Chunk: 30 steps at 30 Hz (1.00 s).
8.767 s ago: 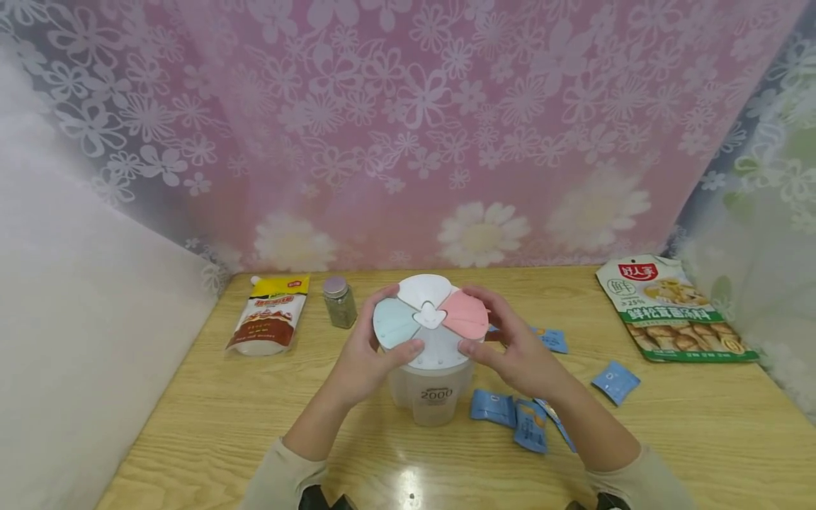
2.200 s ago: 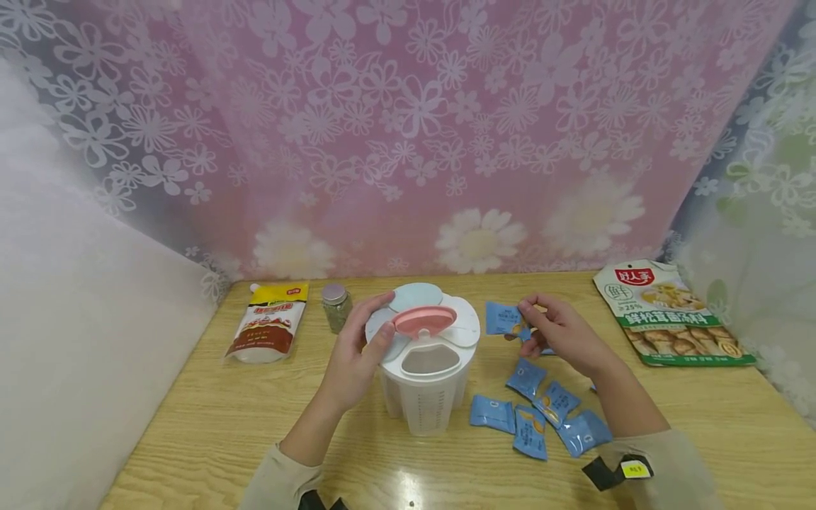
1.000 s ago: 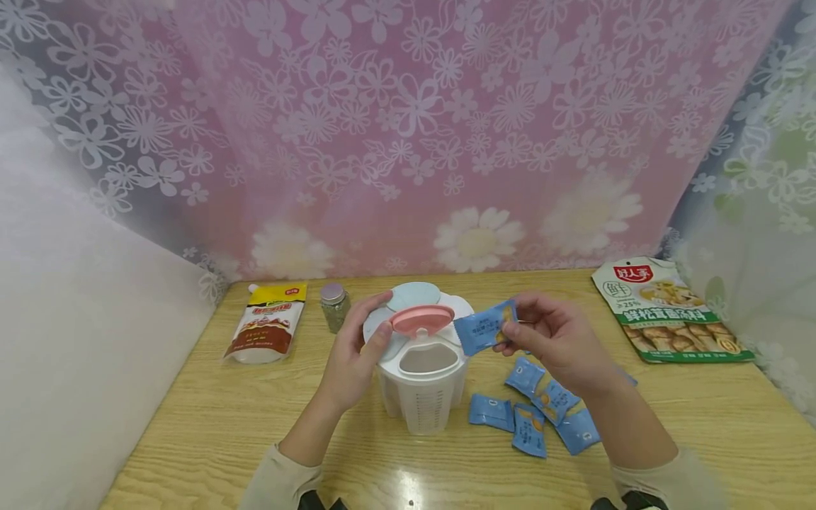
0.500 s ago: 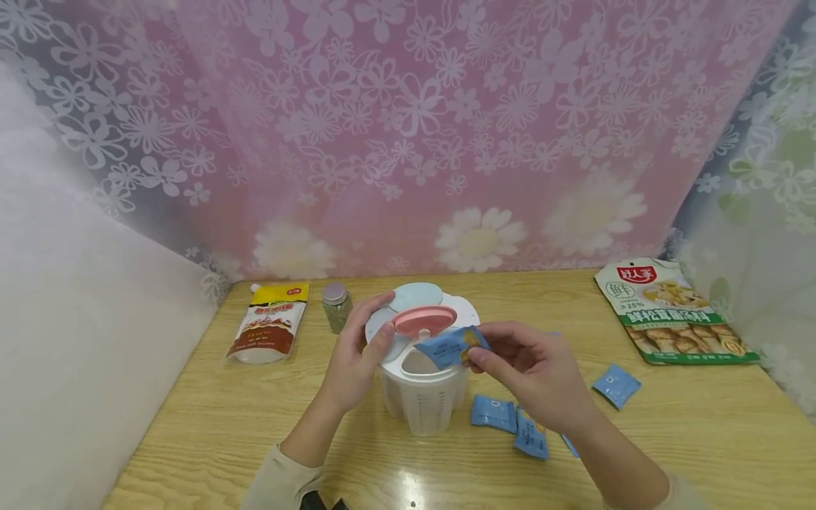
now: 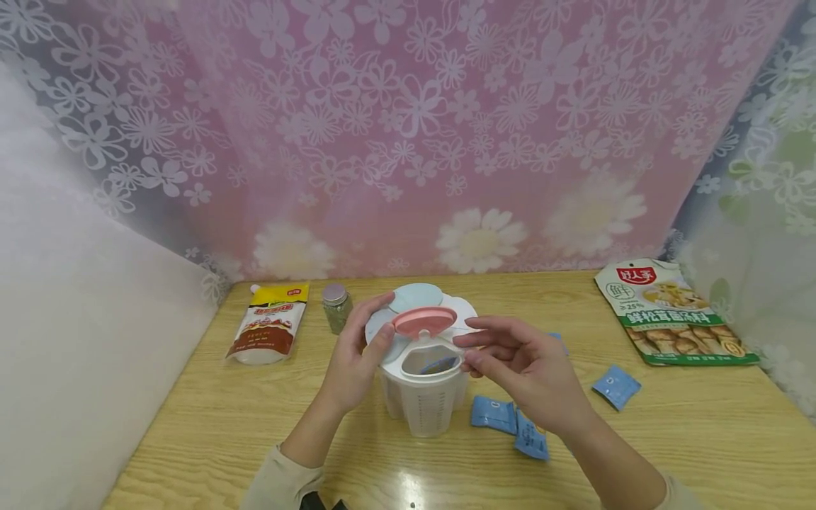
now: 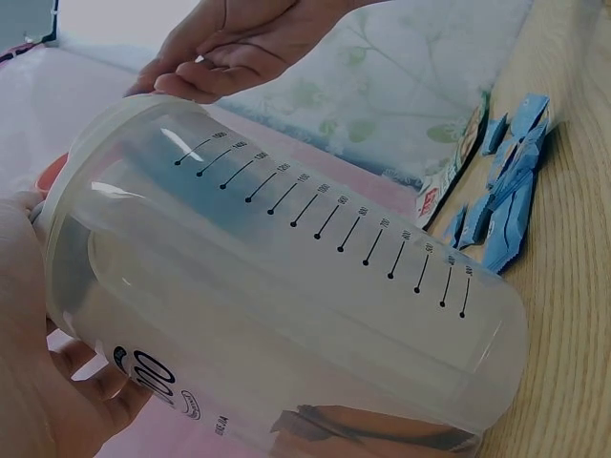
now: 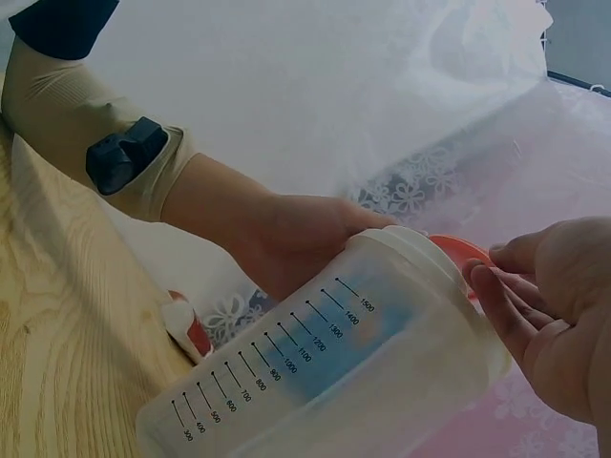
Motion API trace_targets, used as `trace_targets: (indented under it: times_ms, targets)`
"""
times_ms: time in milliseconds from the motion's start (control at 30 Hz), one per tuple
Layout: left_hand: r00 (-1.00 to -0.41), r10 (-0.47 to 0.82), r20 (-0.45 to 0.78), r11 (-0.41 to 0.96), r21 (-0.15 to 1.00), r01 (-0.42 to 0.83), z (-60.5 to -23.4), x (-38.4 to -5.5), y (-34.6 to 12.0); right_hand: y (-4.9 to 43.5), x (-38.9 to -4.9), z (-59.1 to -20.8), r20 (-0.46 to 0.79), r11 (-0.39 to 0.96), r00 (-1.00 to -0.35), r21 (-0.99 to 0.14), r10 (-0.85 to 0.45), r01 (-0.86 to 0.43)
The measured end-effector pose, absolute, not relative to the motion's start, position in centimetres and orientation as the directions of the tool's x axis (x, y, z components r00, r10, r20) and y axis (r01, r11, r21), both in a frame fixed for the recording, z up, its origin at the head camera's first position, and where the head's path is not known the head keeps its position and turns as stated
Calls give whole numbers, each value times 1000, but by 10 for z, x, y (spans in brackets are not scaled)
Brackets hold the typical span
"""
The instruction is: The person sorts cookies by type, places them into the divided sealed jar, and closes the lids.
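My left hand (image 5: 353, 365) grips the side of a clear plastic storage container (image 5: 428, 411), thumb on its white lid. The lid's pink flap (image 5: 424, 321) stands raised over an opening facing me, and the pale blue flap (image 5: 416, 296) behind is down. A blue snack packet (image 5: 440, 365) shows inside the opening; through the wall it is a blue blur (image 7: 348, 353) high up in the right wrist view. My right hand (image 5: 529, 368) hovers at the opening's right edge, fingers loosely bent around nothing. In the left wrist view, a brown packet (image 6: 372, 427) shows low inside the container.
Blue packets (image 5: 494, 414) lie right of the container, some hidden behind my right forearm, with another packet (image 5: 617, 386) farther right. A mushroom pouch (image 5: 676, 312) lies back right. Back left are a spouted pouch (image 5: 268, 324) and a small glass jar (image 5: 338, 309).
Earlier the pink flap was raised and my right hand picked up a blue packet. It carried the packet left to the opening and let go; the packet is now inside. My left hand stays put.
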<state>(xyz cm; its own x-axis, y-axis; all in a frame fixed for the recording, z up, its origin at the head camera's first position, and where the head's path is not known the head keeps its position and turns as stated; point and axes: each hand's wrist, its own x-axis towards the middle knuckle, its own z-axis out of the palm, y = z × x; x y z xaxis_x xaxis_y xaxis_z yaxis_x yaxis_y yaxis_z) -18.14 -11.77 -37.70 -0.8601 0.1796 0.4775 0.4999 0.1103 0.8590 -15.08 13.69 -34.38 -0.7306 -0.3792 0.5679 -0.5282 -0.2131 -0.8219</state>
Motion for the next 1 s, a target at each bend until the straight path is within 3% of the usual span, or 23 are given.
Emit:
trace_targets:
  times_ms: [400,667,1000]
  targets:
    - [-858,178,482,115,856,504,-378,-181,-117,157,-164,-340,400,-139,-802,-915,-443,-380]
    - [-854,182,487,112,853,510,-377,-182,-118,175,-176,-339,397,-115,-805,-914,-441,-388]
    - [-848,179,499,105,847,521,-378,-182,-118,196,-194,-344,334,31,-845,-924,-418,-381]
